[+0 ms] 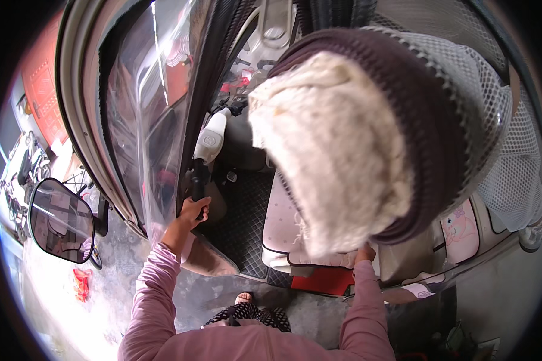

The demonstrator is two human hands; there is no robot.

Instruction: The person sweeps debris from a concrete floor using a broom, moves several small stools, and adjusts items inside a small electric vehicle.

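Observation:
My left hand (194,211) is closed around the black handlebar grip (200,182) of a covered vehicle. A white control cover (211,139) lies just beyond the grip. My right hand (366,253) is at the right end of the front edge of a padded pale-pink seat cushion (282,221); its fingers are largely hidden, so I cannot tell whether they grip anything. Right above that hand, a cream fleecy fabric (334,144) with a dark brown band (438,149) fills much of the view, close to the camera and blurred. White mesh fabric (492,99) adjoins the band.
A clear plastic door panel (140,126) with a dark zip edge stands at the left. A side mirror (62,221) juts outward. The floor mat (241,216) is black and quilted. Below the seat is a red panel (323,280). An orange-red bag (81,284) lies on the concrete.

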